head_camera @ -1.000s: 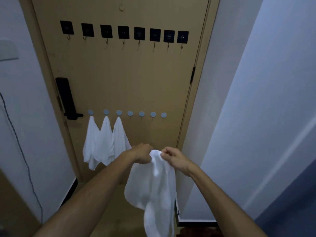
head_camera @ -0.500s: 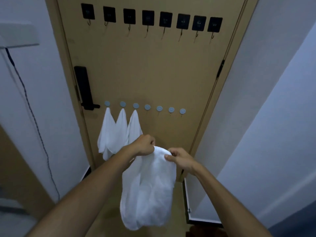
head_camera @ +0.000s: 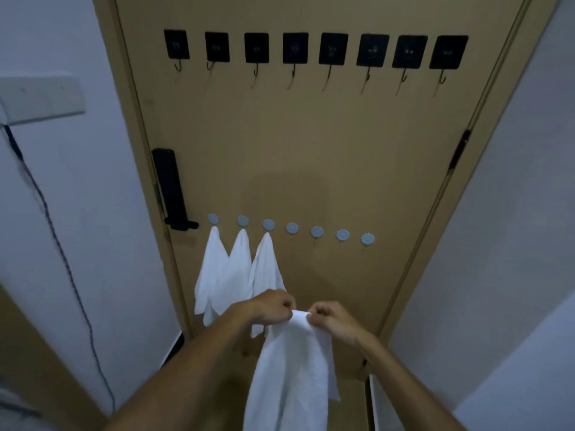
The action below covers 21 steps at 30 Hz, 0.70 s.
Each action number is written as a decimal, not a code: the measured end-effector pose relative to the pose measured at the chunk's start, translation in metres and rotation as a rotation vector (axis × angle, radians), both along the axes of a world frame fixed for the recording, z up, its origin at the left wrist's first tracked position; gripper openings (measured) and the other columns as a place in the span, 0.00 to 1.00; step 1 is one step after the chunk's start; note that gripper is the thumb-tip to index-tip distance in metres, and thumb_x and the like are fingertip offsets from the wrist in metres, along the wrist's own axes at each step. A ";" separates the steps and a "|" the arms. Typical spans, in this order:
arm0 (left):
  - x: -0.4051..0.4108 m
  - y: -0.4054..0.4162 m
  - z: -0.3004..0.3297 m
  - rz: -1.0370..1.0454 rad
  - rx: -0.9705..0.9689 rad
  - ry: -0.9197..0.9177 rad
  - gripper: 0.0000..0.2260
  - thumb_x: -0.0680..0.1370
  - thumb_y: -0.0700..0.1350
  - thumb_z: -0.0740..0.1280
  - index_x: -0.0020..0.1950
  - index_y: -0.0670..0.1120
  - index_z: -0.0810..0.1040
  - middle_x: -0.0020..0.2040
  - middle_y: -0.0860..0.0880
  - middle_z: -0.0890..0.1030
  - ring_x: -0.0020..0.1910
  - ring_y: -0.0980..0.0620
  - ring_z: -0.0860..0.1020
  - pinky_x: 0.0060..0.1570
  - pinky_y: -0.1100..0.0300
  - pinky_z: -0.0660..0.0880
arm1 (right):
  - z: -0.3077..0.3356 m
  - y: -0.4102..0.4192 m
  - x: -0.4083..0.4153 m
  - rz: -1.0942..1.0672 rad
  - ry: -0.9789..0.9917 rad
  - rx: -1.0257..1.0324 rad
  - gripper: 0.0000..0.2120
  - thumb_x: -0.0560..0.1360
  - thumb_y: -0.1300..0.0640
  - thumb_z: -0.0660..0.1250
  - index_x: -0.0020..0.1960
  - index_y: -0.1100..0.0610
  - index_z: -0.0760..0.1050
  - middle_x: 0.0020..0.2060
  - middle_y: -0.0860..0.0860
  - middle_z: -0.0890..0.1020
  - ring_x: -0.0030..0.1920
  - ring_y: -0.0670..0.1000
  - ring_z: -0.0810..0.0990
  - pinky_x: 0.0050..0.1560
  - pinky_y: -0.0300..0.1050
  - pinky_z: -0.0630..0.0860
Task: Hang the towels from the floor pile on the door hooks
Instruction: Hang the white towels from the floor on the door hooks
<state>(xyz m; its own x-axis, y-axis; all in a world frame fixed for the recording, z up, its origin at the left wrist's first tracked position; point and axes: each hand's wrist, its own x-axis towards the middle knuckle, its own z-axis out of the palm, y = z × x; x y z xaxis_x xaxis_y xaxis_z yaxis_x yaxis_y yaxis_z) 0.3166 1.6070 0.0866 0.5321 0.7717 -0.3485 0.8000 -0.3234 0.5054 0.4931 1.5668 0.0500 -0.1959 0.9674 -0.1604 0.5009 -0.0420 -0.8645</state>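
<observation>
A white towel [head_camera: 291,374] hangs down in front of me, pinched at its top edge by my left hand [head_camera: 270,307] and my right hand [head_camera: 331,320], which are close together. On the tan door [head_camera: 311,166] a low row of small blue round hooks carries three white towels [head_camera: 236,275] on its three leftmost hooks. The fourth blue hook [head_camera: 292,228] and the ones to its right are bare, above and just beyond my hands. A high row of black square hooks [head_camera: 314,49] is bare. The floor pile is out of view.
A black door handle and lock [head_camera: 171,191] sits at the door's left edge, beside the hung towels. White walls close in on both sides. A dark cable [head_camera: 62,259] runs down the left wall from a white box [head_camera: 40,98].
The view has come closer to the door and tilted up. My two hands have drawn together on the towel's top edge and bunched it narrower.
</observation>
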 end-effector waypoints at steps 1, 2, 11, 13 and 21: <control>0.005 0.011 -0.003 -0.015 0.006 0.014 0.11 0.78 0.40 0.57 0.53 0.42 0.78 0.49 0.46 0.75 0.48 0.49 0.72 0.46 0.59 0.70 | -0.002 0.010 0.005 0.016 -0.018 -0.006 0.10 0.76 0.63 0.63 0.37 0.55 0.74 0.33 0.50 0.73 0.35 0.45 0.69 0.38 0.37 0.65; 0.010 0.021 -0.005 -0.027 0.007 0.027 0.10 0.77 0.39 0.58 0.52 0.43 0.78 0.50 0.45 0.77 0.48 0.49 0.73 0.46 0.59 0.69 | -0.003 0.020 0.010 0.035 -0.038 -0.014 0.11 0.76 0.63 0.63 0.36 0.54 0.73 0.33 0.48 0.73 0.34 0.44 0.69 0.37 0.36 0.66; 0.064 0.091 -0.023 -0.046 -0.049 -0.022 0.06 0.81 0.39 0.58 0.55 0.43 0.73 0.48 0.46 0.73 0.44 0.50 0.73 0.39 0.63 0.71 | -0.018 0.094 0.061 0.008 -0.132 -0.050 0.13 0.77 0.62 0.63 0.35 0.51 0.73 0.33 0.48 0.74 0.35 0.44 0.70 0.38 0.36 0.67; 0.074 0.108 -0.025 -0.058 -0.032 -0.039 0.05 0.81 0.39 0.58 0.54 0.45 0.72 0.47 0.47 0.72 0.44 0.50 0.72 0.40 0.63 0.71 | -0.018 0.109 0.072 -0.028 -0.135 -0.037 0.14 0.77 0.62 0.64 0.34 0.51 0.73 0.32 0.47 0.74 0.35 0.43 0.71 0.37 0.34 0.68; 0.099 0.188 -0.042 -0.143 0.118 -0.066 0.05 0.81 0.40 0.56 0.49 0.47 0.70 0.47 0.47 0.72 0.45 0.50 0.69 0.43 0.60 0.66 | -0.024 0.180 0.092 -0.126 -0.153 -0.004 0.14 0.79 0.62 0.61 0.34 0.55 0.72 0.28 0.48 0.74 0.27 0.40 0.71 0.30 0.30 0.67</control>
